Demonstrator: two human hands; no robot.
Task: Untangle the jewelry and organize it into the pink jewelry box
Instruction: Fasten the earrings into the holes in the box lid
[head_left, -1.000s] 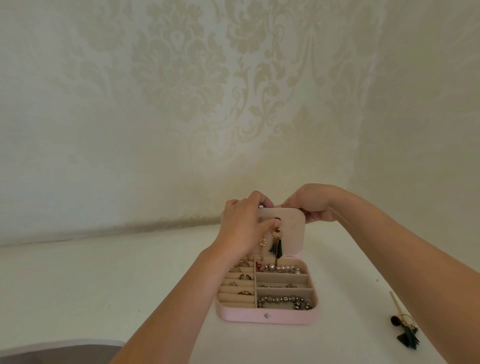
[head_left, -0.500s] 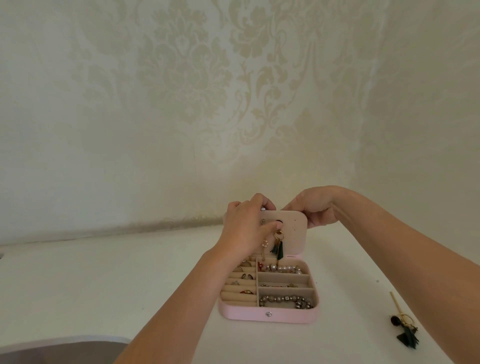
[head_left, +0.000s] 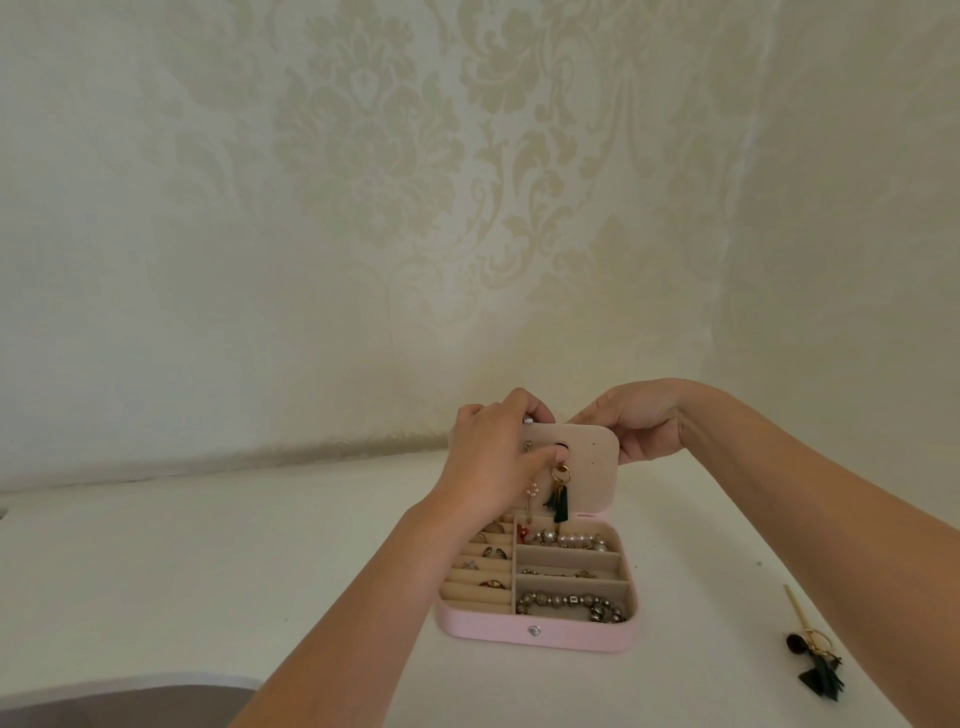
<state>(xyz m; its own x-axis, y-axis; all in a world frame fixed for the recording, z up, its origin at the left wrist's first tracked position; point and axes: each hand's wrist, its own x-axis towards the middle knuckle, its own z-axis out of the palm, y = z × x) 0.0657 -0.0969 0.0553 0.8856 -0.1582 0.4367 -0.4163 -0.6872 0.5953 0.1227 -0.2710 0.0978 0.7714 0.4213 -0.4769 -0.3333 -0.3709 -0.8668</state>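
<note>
Nearest, 1 loose gold-ring earring with dark green tassels (head_left: 823, 683) lies on the white bench (head_left: 208, 561), well apart from the open pink jewelry box (head_left: 488, 626) with velvety beige slots. Beyond, the left grip (head_left: 493, 462) pinches its hanging twin earring (head_left: 560, 501) against the stiff perforated lid panel (head_left: 592, 483), whose corner the right grip (head_left: 641, 426) clasps; best to brace it and push the post squarely.

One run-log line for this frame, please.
step: hanging tassel earring on lid panel | left hand: pinches earring | right hand: holds panel edge | pink jewelry box: open | loose: second earring on table
</note>
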